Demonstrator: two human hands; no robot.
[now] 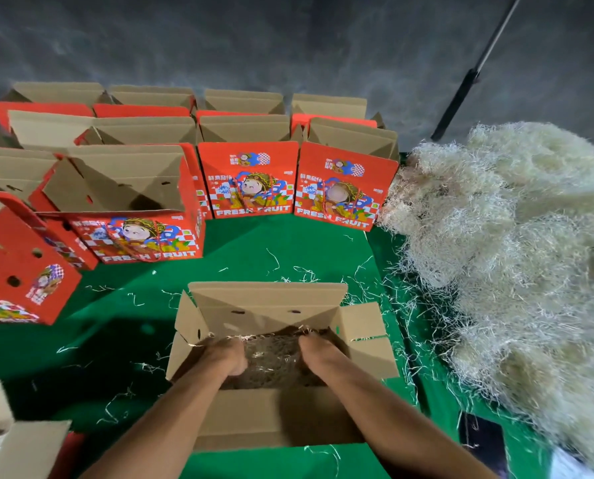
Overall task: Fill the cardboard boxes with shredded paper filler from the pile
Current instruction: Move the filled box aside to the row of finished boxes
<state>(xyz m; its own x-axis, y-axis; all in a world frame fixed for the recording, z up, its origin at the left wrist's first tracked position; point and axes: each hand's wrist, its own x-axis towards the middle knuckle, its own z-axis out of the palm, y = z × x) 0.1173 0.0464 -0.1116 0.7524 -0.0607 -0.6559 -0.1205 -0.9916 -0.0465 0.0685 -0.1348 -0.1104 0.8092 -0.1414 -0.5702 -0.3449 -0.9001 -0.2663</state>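
Note:
An open cardboard box stands on the green cloth right in front of me, flaps spread outward. Brownish shredded paper filler lies inside it. Both my hands are down in the box on the filler: my left hand at the left side, my right hand at the right side. Their fingers dip into the shreds and are mostly hidden. The big pale pile of shredded paper lies to the right of the box.
Several red "FRESH FRUIT" boxes with open tops stand in rows at the back and left. Another box corner shows at lower left. Loose shreds litter the green cloth. A dark pole leans at the back right.

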